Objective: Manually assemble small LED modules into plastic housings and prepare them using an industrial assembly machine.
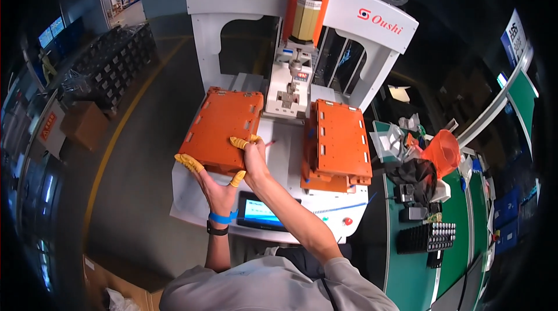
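At the machine's [221,3] left front corner, my left hand [212,186] and right hand [251,157] grip an orange tray [221,128], not yet seated; a second tray [340,139] lies right.

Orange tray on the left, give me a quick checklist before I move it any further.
1. Left hand under the near edge of the left orange tray: ok.
2. Right hand on the same near edge, yellow-capped fingers over the top: ok.
3. Tray level: not ok, it looks tilted off the white machine base.
4. Right orange tray apart from the held one: ok.
5. Machine head clear of the tray's far corner: cannot tell.
6. Touchscreen below the wrists unobstructed: ok.
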Motion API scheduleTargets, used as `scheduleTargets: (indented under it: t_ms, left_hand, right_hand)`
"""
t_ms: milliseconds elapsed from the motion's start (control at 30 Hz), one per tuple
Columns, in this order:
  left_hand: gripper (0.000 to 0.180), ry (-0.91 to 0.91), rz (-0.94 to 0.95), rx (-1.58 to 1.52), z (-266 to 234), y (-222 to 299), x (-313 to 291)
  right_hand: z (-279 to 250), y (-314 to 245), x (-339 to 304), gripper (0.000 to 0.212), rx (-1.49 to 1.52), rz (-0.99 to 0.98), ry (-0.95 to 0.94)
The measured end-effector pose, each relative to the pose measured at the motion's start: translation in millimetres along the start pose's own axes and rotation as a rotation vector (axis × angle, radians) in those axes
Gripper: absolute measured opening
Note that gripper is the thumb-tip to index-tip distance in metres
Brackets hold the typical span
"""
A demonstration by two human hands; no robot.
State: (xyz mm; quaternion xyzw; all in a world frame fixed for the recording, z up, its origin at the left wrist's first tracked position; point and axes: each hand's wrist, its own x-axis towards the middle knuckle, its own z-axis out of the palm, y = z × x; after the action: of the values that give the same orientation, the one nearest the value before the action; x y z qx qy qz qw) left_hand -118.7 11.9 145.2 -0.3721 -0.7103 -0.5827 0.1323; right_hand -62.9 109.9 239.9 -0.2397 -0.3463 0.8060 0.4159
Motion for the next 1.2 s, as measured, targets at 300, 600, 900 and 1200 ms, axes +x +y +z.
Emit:
scheduleTargets:
  t_ms: [300,600,900,1200]
  left_hand:
    - [0.121,-0.021,-0.087,0.027,34.9,-9.3,19.5]
    - [0.120,-0.030,-0.193,0.124,35.6,-14.3,16.0]
    - [0.118,-0.115,-0.249,0.129,15.1,0.1,40.1]
    - [0.122,-0.110,-0.182,0.123,17.6,-10.1,29.2]
  right_hand:
    - [-19.8,0.7,64.1,0.042,0.002,0.190,-0.090]
    - [-18.7,-8.6,74.6,0.035,-0.118,0.304,-0.098]
    - [-20.0,10.3,90.5,0.026,-0.073,0.289,-0.061]
    - [-21.6,26.0,67.7,0.036,-0.183,-0.067,0.020]
